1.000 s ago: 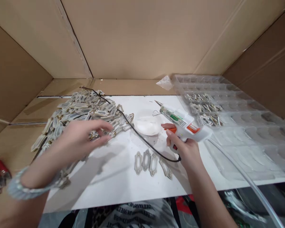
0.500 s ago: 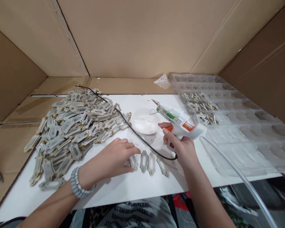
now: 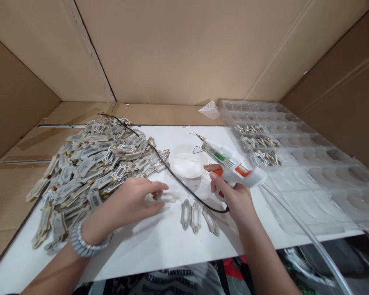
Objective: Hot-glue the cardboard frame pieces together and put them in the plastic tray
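My right hand point(image 3: 232, 194) grips a white hot glue gun point(image 3: 230, 162) by its handle, a finger at the orange trigger and the metal nozzle pointing up and left over a white round dish point(image 3: 187, 161). My left hand point(image 3: 140, 198) pinches a small greyish frame-shaped plate point(image 3: 167, 198) between thumb and fingers, close to the table. To its right, three similar frame plates point(image 3: 195, 218) lie side by side. A big pile of such plates point(image 3: 89, 164) spreads behind and left of my left hand.
At the right stands a clear compartment tray point(image 3: 313, 172) with small metal pieces point(image 3: 260, 142) in several compartments. The black power cord point(image 3: 184, 184) crosses the table from the gun's handle to the pile. Cardboard walls point(image 3: 187, 49) surround the white table point(image 3: 160, 246).
My left hand has moved left, drawing one frame plate away from the row and turning it roughly sideways. My right hand keeps the glue gun in nearly the same place.
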A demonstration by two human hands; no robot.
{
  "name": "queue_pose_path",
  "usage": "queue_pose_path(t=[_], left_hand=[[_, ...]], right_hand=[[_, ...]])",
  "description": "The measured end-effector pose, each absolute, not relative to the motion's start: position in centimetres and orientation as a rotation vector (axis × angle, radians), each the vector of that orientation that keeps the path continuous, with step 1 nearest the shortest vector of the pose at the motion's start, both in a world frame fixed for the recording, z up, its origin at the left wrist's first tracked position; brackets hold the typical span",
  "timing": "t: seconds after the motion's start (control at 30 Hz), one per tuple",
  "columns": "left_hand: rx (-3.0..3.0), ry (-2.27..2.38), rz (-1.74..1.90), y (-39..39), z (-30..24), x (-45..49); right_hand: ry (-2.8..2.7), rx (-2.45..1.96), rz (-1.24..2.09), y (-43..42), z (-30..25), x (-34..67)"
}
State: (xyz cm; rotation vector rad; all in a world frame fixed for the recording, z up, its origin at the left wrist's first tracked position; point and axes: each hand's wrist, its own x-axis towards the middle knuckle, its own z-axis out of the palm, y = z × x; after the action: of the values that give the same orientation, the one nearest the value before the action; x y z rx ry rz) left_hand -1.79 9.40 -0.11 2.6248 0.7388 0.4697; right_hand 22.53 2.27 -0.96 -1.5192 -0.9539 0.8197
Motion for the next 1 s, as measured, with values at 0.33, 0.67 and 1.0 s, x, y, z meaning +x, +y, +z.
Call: queue_pose_path(t=[0.33, 0.67, 1.0], left_hand=[[2.791, 0.764, 1.182, 10.1, 0.7, -4.2], [3.078, 0.947, 1.268, 9.8, 0.5, -4.7], [3.044, 0.983, 1.318, 9.2, 1.1, -4.2]], right_hand=[[-1.169, -1.557, 0.826, 1.4, -1.0, 22.2], [-1.843, -1.122, 0.752, 1.8, -1.8, 21.4], [-1.894, -1.166, 0.779, 1.4, -2.1, 21.3]])
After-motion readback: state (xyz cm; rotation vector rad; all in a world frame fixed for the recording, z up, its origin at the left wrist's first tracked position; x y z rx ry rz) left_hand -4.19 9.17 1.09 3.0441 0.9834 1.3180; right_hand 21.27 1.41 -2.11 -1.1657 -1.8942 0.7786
